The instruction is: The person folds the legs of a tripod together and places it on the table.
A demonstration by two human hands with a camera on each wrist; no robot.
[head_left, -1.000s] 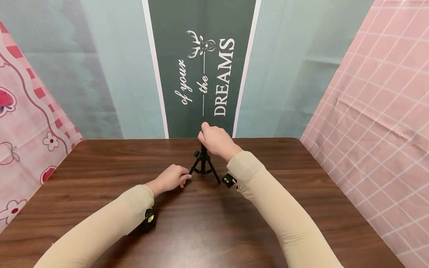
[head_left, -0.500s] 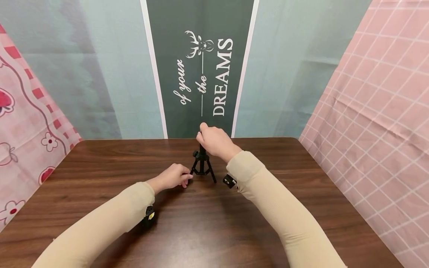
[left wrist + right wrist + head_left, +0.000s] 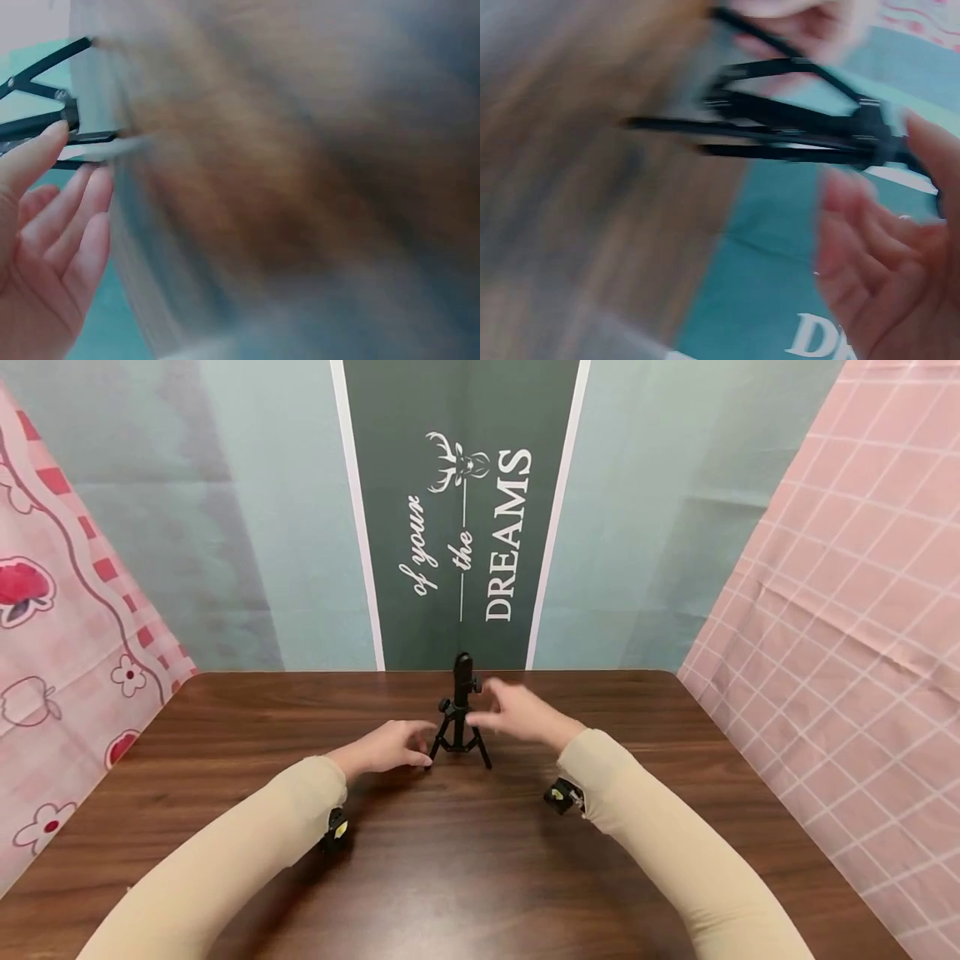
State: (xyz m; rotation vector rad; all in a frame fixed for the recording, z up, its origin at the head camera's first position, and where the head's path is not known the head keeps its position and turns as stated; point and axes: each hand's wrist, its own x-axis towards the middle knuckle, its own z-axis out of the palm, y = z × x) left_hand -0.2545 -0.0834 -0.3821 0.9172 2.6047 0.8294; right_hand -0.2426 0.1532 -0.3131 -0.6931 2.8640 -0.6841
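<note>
A small black tripod (image 3: 462, 681) stands upright with its legs spread, near the far edge of the wooden table (image 3: 450, 860). A clamp-like head and side knobs show at its top. My left hand (image 3: 382, 747) is at its left leg, thumb tip right at the foot, fingers loosely bent. In the left wrist view the left hand (image 3: 52, 247) has its fingertips close to the tripod's legs (image 3: 49, 61). To the right of the column is my right hand (image 3: 521, 714), thumb and fingers apart. The right wrist view shows the tripod (image 3: 802, 116) between its spread thumb and fingers.
A dark green banner (image 3: 405, 460) with white lettering hangs behind the table. Pink cloths hang at both sides, a checked cloth (image 3: 847, 610) on the right and a fruit-print cloth (image 3: 67, 635) on the left. Small black cameras (image 3: 558, 795) sit at both wrists.
My right hand has let go of the tripod's top and moved down and to the right, uncovering the head. My left hand's fingers have opened at the left leg.
</note>
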